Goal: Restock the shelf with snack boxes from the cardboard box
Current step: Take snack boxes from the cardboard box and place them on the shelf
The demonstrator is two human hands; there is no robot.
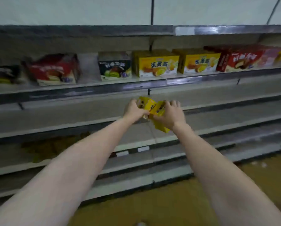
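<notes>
Both arms are stretched out toward the shelving, and the left hand (134,110) and right hand (169,114) are each curled round yellow snack boxes (152,108), the packs fanned and tilted between the palms, more than one by the look of it, though the blur makes a count impossible. They hang in front of a bare shelf (71,111), a level below the stocked row where two big yellow boxes (156,66) stand just above the hands, with a dark box (114,66) to their upper left and a red box (239,58) to their upper right. The cardboard box itself is not in view. The good move here, I'd say: square the fanned packs against each other first, then slide them in flat, faces forward, letting go only once they sit steady.
</notes>
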